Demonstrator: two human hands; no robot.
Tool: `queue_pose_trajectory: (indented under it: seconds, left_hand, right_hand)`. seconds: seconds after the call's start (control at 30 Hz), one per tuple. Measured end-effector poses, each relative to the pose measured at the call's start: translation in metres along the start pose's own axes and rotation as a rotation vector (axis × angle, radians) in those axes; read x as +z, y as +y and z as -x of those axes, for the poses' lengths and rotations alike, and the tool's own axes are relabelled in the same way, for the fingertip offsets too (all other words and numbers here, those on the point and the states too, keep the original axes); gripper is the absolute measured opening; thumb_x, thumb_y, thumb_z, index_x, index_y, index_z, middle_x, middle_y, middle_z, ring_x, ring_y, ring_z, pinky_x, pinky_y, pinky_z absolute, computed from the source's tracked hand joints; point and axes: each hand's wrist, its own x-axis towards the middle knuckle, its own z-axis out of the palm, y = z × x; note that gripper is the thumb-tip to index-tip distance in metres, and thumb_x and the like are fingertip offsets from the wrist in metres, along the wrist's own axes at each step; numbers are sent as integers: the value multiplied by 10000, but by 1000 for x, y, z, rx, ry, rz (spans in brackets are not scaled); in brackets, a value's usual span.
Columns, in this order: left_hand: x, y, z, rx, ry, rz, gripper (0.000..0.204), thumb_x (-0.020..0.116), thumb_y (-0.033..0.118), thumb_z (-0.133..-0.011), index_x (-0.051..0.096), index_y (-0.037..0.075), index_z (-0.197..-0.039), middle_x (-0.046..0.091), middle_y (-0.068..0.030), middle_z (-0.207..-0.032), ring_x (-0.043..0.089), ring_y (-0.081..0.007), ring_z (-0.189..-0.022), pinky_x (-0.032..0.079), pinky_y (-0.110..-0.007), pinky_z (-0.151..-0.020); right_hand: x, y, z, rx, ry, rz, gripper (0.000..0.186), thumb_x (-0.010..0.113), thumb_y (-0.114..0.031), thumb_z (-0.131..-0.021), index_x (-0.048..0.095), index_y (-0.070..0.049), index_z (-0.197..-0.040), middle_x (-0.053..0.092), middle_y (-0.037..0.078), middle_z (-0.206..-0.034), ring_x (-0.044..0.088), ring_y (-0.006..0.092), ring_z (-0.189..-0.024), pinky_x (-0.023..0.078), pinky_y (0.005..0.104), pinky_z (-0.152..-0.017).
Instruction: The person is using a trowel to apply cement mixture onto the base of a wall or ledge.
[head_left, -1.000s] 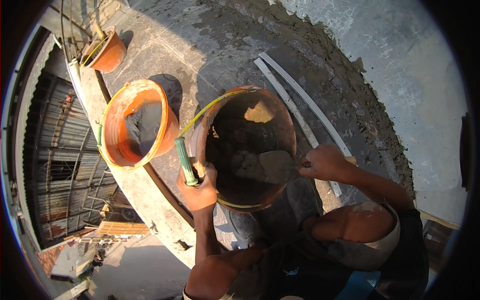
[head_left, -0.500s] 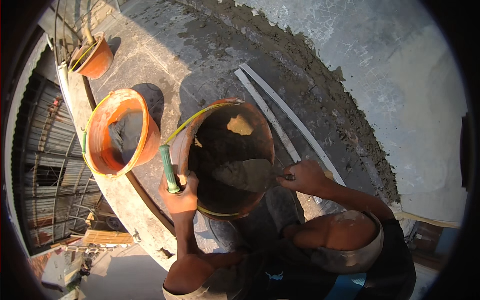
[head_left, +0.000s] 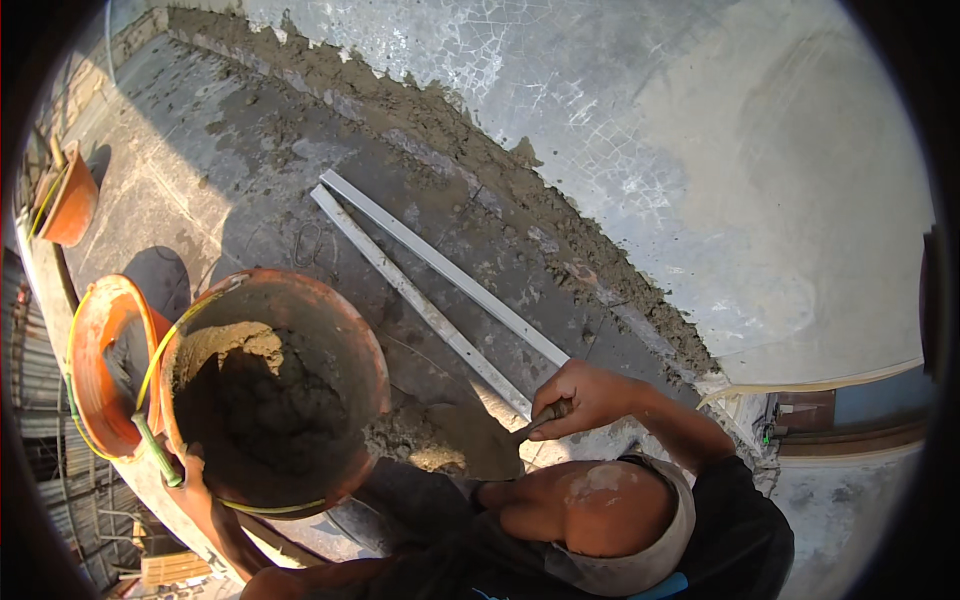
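My right hand (head_left: 590, 400) is closed round the handle of a trowel (head_left: 490, 445). Its blade, with wet grey mortar on it, is outside the bucket, just to the right of the rim. A large orange bucket (head_left: 372, 350) stands at my left, with a dark mass of mortar (head_left: 275, 400) inside and a sunlit patch on its inner wall. At its near left rim, my left hand (head_left: 198, 495) grips the bucket beside the green grip (head_left: 155, 452) of its yellow handle. Part of that hand is hidden behind the rim.
Two long pale metal bars (head_left: 450, 290) lie on the grey floor ahead. Rough mortar (head_left: 480, 140) runs along the foot of the cracked grey wall (head_left: 700, 150). A second orange bucket (head_left: 90, 370) stands at left, a smaller orange one (head_left: 72, 205) beyond it. A ledge drops off at far left.
The trowel has come up out of the bucket, carrying mortar, and moved right past the rim. My left hand stays at the bucket. The view has swung right.
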Motion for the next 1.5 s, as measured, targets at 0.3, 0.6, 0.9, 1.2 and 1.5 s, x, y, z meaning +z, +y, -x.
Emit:
queue_pose_trajectory:
  seconds: [0.3, 0.6, 0.9, 1.2, 1.5]
  left_hand:
    - [30, 1, -5, -20, 59, 34, 301, 589, 63, -688, 545, -26, -973, 560, -48, -818, 528, -139, -733, 417, -267, -718]
    - [80, 58, 19, 190, -188, -200, 132, 637, 55, -662, 518, 33, -716, 446, 16, -615, 382, -65, -559, 328, -230, -516]
    - [81, 72, 47, 220, -249, -250, 221, 579, 90, -670, 568, -34, -854, 513, -76, -600, 455, -124, -537, 399, -273, -535]
    - [69, 66, 29, 154, -189, -202, 134, 632, 106, -680, 541, 14, -716, 450, 24, -591, 389, -63, -535, 328, -226, -510]
    - [35, 29, 12, 186, -57, -72, 148, 620, 24, -675, 546, 19, -803, 506, 3, -716, 465, -83, -618, 372, -210, -577]
  right_hand:
    - [-116, 102, 62, 280, 798, -425, 269, 629, -239, -828, 505, -55, -677, 470, 1, -542, 424, 72, -420, 350, 223, -390]
    - [-10, -16, 2, -55, 657, 696, 170, 615, -194, -770, 586, -27, -785, 561, 79, -610, 565, 171, -550, 436, 333, -517]
    - [55, -26, -146, -276, 154, 972, 239, 627, -252, -736, 587, -24, -799, 582, 151, -726, 595, 299, -742, 472, 373, -653]
    - [46, -20, -102, 49, 306, 707, 311, 593, -384, -749, 652, -126, -912, 626, 124, -703, 611, 302, -690, 479, 405, -621]
    - [18, -16, -42, -188, 83, 55, 250, 636, -254, -804, 612, -6, -791, 596, 85, -652, 598, 185, -595, 465, 303, -553]
